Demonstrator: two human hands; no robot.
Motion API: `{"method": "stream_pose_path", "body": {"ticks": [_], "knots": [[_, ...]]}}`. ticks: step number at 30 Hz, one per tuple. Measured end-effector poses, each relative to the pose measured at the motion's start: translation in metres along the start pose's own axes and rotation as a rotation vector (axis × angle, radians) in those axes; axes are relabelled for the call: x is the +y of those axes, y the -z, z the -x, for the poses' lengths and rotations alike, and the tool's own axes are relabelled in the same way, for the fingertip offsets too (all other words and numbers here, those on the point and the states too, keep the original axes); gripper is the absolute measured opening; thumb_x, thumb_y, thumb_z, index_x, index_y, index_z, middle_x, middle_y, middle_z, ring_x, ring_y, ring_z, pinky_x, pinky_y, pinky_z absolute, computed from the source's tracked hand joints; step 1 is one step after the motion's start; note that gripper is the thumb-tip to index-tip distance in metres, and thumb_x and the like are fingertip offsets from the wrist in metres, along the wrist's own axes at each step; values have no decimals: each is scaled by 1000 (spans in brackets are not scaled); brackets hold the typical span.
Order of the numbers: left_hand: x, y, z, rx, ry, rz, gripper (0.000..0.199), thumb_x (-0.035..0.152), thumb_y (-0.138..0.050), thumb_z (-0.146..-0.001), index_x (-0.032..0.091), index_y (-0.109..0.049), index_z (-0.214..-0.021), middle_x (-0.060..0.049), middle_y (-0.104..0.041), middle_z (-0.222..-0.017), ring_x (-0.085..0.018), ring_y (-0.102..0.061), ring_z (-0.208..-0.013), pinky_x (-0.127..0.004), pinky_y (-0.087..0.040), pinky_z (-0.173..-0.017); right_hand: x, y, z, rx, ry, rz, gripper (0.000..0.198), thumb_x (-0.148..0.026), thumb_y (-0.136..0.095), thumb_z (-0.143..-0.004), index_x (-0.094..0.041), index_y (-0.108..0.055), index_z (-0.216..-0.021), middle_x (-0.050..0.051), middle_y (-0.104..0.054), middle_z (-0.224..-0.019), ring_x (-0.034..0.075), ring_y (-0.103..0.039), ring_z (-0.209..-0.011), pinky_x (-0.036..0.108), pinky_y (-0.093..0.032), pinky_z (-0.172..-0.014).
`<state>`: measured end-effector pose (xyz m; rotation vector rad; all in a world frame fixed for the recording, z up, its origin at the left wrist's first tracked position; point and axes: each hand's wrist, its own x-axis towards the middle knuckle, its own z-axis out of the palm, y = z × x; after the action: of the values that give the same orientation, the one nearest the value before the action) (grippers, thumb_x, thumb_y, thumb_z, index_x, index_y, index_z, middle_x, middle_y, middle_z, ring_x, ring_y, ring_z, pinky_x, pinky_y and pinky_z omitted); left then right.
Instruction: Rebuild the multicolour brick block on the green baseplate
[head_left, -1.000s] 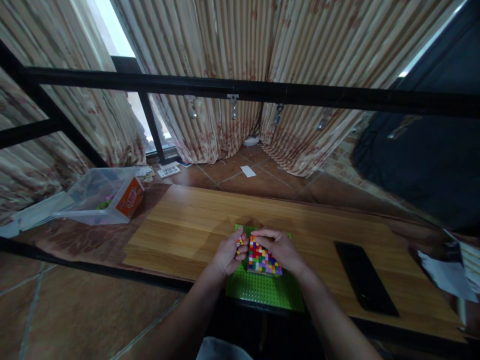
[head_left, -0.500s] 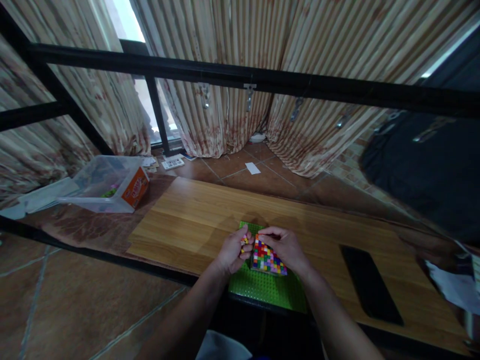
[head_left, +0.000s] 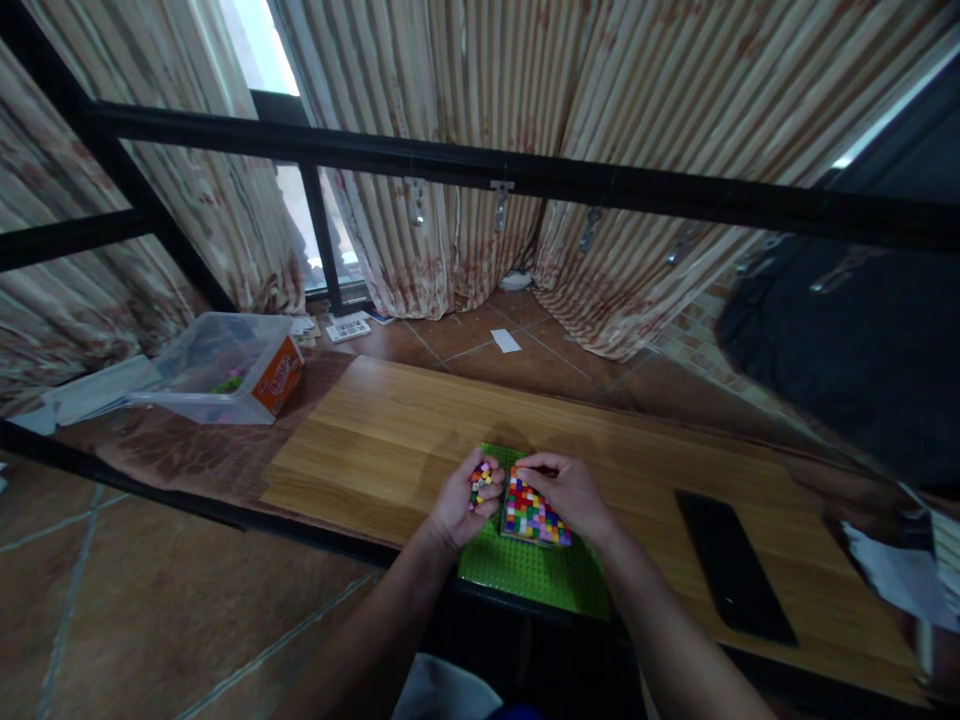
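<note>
Currently we curl our left hand (head_left: 456, 505) around small multicoloured plastic bricks (head_left: 481, 484); our right hand (head_left: 568, 492) arches over the rectangular multicoloured brick block (head_left: 529, 518) on the green studded baseplate (head_left: 540, 577), grip unclear.

Single head-worn camera faces forward and down; green studded baseplate (head_left: 529, 572) appears near, below centre; striped curtains (head_left: 499, 85) stand farther off

Striped curtains (head_left: 487, 90) behind black rail (head_left: 450, 158); pale daylight in window gap (head_left: 260, 45), upper left; brown tile floor (head_left: 225, 590); wood-grain surface (head_left: 375, 440).
</note>
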<state>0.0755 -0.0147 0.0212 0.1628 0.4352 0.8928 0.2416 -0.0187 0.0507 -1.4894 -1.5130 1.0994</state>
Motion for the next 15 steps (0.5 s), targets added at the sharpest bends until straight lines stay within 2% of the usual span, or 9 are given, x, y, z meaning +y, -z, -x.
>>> {"method": "stream_pose_path", "body": {"ticks": [5,8,11,15], "knots": [[-1,0,0,21,-13,-22,25,36,-54,-84,12,-55,-80,3,-44,-62,-1,-30,-40,-10,-14,-31,9,0,2,19,-6,-31,25,-38,-68,-70,-20,-73,-86,5,-73,-85,20,-67,-79,33,-50,-76],[-2,-2,-1,45,-9,-27,24,34,-52,-84,11,-56,-80,3,-44,-61,-1,-30,-39,-10,-14,-31,17,1,5,48,32,-83,33,-40,-70,-69,-21,-71,-95,5,-72,-94,21,-66,-87,36,-50,-82],[0,-5,1,59,-3,-29,23,32,-50,-83,10,-57,-80,2,-45,-61,-1,-30,-39,-11,-14,-30,20,5,8,148,69,-155,37,-42,-68,-71,-22,-68,-102,5,-71,-99,21,-65,-91,37,-49,-84],[3,-11,12,63,2,-32,20,27,-49,-82,9,-58,-80,2,-44,-60,-1,-29,-38,-12,-13,-30,6,13,18,344,84,-70,26,-42,-62,-77,-23,-71,-93,6,-72,-96,22,-65,-91,38,-48,-85]]}}
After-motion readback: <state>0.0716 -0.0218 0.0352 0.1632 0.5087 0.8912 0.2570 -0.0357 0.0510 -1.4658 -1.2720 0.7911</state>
